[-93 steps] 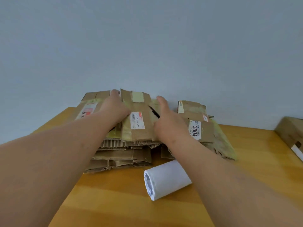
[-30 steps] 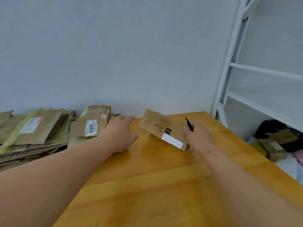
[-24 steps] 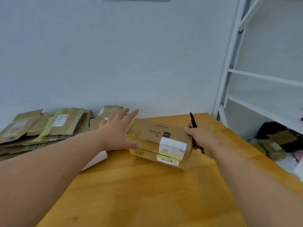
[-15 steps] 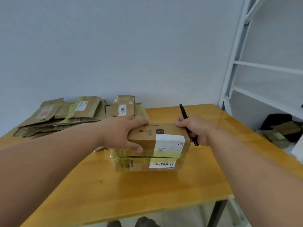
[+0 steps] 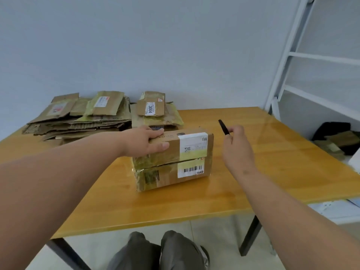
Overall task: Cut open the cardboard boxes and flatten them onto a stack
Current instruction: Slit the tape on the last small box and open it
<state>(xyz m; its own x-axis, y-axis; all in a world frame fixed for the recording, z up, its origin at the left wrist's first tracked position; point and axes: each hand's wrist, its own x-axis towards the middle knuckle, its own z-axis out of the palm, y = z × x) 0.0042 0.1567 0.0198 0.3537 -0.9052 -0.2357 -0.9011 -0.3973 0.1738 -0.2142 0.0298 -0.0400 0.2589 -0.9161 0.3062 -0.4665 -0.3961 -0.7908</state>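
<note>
Fingers (image 5: 155, 135) of left hand (image 5: 144, 142) grip taped brown cardboard box (image 5: 173, 160); right hand (image 5: 236, 147), just beside box's right end, pinches thin black cutter (image 5: 223, 127).

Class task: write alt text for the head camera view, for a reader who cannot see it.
A left hand holds a taped brown cardboard box on a yellow wooden table, while the right hand pinches a thin black cutting tool beside it. Stacks of flattened brown cardboard lie behind.
</note>
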